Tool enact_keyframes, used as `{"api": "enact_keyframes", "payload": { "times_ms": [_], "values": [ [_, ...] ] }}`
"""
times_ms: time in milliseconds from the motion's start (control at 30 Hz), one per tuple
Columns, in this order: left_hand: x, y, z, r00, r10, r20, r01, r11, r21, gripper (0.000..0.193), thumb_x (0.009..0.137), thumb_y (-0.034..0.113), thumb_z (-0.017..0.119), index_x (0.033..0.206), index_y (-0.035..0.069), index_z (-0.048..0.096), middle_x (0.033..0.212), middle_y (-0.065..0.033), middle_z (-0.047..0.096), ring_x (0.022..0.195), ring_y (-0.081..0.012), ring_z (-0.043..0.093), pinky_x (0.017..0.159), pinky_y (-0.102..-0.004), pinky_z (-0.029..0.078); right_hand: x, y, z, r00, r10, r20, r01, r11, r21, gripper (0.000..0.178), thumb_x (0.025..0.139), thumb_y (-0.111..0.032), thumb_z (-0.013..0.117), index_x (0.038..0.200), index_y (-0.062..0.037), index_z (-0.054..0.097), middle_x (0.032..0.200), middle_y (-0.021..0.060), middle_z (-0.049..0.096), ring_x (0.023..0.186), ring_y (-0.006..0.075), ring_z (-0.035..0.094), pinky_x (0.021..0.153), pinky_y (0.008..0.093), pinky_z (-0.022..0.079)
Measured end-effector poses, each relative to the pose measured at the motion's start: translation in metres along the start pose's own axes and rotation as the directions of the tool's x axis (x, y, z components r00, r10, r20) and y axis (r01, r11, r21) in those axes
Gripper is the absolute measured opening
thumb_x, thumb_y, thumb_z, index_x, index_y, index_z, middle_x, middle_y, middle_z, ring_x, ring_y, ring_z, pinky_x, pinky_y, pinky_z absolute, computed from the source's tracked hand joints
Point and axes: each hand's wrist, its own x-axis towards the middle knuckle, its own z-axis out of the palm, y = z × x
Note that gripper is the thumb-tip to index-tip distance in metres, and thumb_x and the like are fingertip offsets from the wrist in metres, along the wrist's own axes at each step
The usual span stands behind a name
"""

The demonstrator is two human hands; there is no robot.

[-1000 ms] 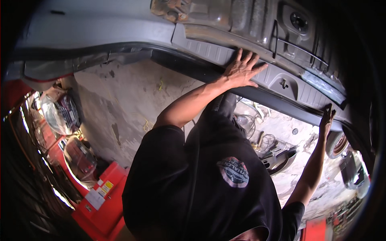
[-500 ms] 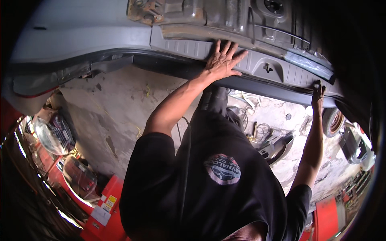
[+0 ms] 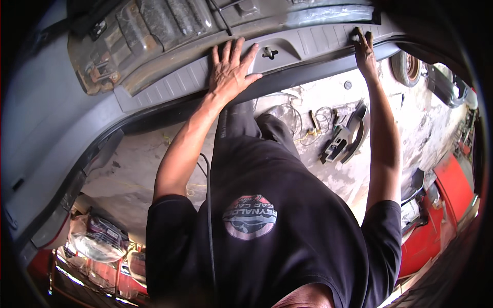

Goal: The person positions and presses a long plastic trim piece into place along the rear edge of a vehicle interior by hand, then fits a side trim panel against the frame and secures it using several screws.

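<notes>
A long grey ribbed plastic sill trim (image 3: 190,78) runs along the rear edge of a car's boot opening. My left hand (image 3: 231,68) lies flat on it, fingers spread, just left of the moulded recess with a dark latch cutout (image 3: 269,53). Farther right, my right hand (image 3: 365,49) rests on the same trim near its right end. Its visible fingers are stretched over the surface and slightly apart, and the thumb side is dark and hard to make out. Neither hand holds anything.
Beyond the trim lies the bare metal boot floor (image 3: 169,25). On the ground are a black-and-grey plastic part (image 3: 349,136), cables (image 3: 295,120) and a wheel (image 3: 406,69). Red panels (image 3: 454,179) stand at right; a plastic-wrapped lamp (image 3: 100,241) is at left. A black cord (image 3: 209,220) hangs before my shirt.
My view has turned and shifted, bringing more of the car's left side into sight. Both hands remain on the trim, the left still spread beside the recess.
</notes>
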Motion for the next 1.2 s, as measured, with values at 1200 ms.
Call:
{"api": "enact_keyframes", "payload": {
  "times_ms": [1200],
  "values": [
    [0.203, 0.127, 0.083, 0.866, 0.495, 0.071, -0.490, 0.868, -0.080, 0.070, 0.099, 0.035, 0.062, 0.157, 0.003, 0.040, 0.169, -0.0182, 0.029, 0.157, -0.0410, 0.024, 0.123, -0.0640, 0.020, -0.001, -0.061, 0.009, 0.942, 0.270, -0.200, -0.274, 0.962, 0.003, 0.060, 0.099, -0.010, 0.055, 0.157, -0.0235, 0.047, 0.161, 0.0253, 0.039, 0.140, 0.0470, 0.046, 0.117, 0.0512, 0.039]
  ]
}}
